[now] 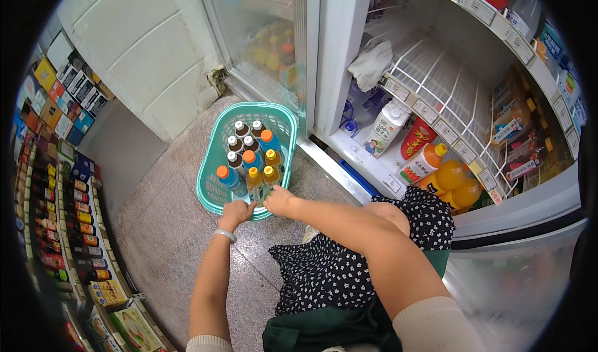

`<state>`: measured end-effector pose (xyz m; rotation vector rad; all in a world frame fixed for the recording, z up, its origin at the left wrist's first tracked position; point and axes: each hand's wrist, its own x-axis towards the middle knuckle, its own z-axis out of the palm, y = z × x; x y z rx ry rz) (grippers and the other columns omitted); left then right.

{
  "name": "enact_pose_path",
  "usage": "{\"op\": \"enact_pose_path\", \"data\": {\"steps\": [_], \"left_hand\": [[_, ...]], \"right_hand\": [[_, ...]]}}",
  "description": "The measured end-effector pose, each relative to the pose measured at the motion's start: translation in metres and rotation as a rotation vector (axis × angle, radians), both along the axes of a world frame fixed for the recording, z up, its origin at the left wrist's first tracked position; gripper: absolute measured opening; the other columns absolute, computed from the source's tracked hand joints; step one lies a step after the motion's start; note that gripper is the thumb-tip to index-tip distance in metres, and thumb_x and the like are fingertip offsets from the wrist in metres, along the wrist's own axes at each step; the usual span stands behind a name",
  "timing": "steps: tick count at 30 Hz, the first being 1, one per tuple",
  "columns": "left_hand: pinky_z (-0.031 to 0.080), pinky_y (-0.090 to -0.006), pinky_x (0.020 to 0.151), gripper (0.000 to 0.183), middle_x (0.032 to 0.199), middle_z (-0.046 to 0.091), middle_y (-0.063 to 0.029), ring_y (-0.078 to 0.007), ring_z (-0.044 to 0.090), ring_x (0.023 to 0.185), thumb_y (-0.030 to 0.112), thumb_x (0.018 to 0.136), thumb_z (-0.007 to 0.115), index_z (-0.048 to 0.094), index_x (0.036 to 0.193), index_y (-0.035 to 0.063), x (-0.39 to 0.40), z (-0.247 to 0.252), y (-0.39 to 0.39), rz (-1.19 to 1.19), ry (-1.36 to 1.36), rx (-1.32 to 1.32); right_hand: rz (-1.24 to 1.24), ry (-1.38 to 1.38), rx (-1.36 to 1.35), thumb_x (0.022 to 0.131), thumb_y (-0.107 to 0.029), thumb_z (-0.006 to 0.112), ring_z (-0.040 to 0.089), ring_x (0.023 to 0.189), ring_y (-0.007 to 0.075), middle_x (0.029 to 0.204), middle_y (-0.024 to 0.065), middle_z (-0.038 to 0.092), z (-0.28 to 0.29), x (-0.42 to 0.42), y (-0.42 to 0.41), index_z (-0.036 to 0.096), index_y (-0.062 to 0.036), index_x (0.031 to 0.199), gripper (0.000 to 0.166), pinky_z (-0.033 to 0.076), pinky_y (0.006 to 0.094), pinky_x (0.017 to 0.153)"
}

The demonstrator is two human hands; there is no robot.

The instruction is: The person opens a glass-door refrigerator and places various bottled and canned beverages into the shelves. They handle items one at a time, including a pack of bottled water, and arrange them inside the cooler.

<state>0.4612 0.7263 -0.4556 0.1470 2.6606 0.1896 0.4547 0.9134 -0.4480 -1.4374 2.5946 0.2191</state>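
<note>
A turquoise plastic basket (212, 179) stands on the floor, holding several bottles in rows. Among them are dark bottles with white caps (241, 129), blue drink bottles with orange caps (229, 178) and bottles of yellowish drink with yellow caps (254, 181). My left hand (237, 213) lies at the basket's near rim, thumb towards the bottles; its grip is unclear. Close to its right, my right hand (279, 201) is at the near right corner, beside the yellow-capped bottles; whether its fingers hold the rim or a bottle cannot be told.
On the right, an open refrigerated cabinet has a wire shelf (448, 90), a grey cloth (371, 64), a white carton (385, 127) and large orange drink bottles (444, 175). A glass door (257, 39) stands behind the basket. Shelves of bottled goods (86, 228) line the left.
</note>
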Motion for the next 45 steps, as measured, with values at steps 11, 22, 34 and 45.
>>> {"op": "enact_pose_path", "data": {"steps": [11, 22, 34, 45], "left_hand": [[0.047, -0.0469, 0.071, 0.056, 0.075, 0.061, -0.0248, -0.0404, 0.06, 0.075, 0.047, 0.086, 0.039, 0.067, 0.072, 0.0012, 0.03, -0.001, 0.053, -0.034, 0.117, 0.091], [0.044, -0.0435, 0.084, 0.048, 0.097, 0.059, -0.0282, -0.0383, 0.057, 0.094, 0.04, 0.08, 0.055, 0.061, 0.101, -0.0027, 0.019, 0.051, 0.095, -0.306, -0.051, 0.17], [0.046, -0.0342, 0.085, 0.05, 0.116, 0.053, -0.0176, -0.0252, 0.056, 0.102, 0.024, 0.082, 0.059, 0.045, 0.124, 0.0024, -0.02, 0.289, 0.416, -0.951, 0.286, 1.088], [0.031, -0.0344, 0.102, 0.081, 0.131, 0.036, -0.0294, -0.0357, 0.036, 0.124, 0.023, 0.074, 0.067, 0.022, 0.134, -0.0077, -0.011, 0.279, 0.588, -0.941, 0.166, 1.098]], "right_hand": [[-0.258, -0.3, 0.385, 0.079, -0.035, 0.061, 0.054, 0.106, 0.0275, 0.115, 0.0066, 0.058, -0.015, -0.024, -0.006, 0.059, -0.0142, 0.116, 0.042, 0.042, 0.0459, 0.083], [-0.41, -0.331, -0.569, 0.069, -0.029, 0.066, 0.058, 0.093, 0.0281, 0.097, 0.0123, 0.062, 0.17, -0.024, 0.116, 0.063, -0.0076, 0.1, 0.038, 0.046, 0.0425, 0.077], [-1.503, 1.263, -0.644, 0.076, -0.038, 0.06, 0.032, 0.121, 0.042, 0.128, 0.0267, 0.04, 0.343, 0.074, 0.504, 0.042, 0.0033, 0.123, 0.066, 0.028, 0.0451, 0.101], [-1.446, 1.111, -1.152, 0.079, -0.022, 0.058, 0.053, 0.094, 0.0438, 0.098, 0.0251, 0.059, 0.324, 0.068, 0.514, 0.054, 0.003, 0.103, 0.036, 0.043, 0.0443, 0.081]]}}
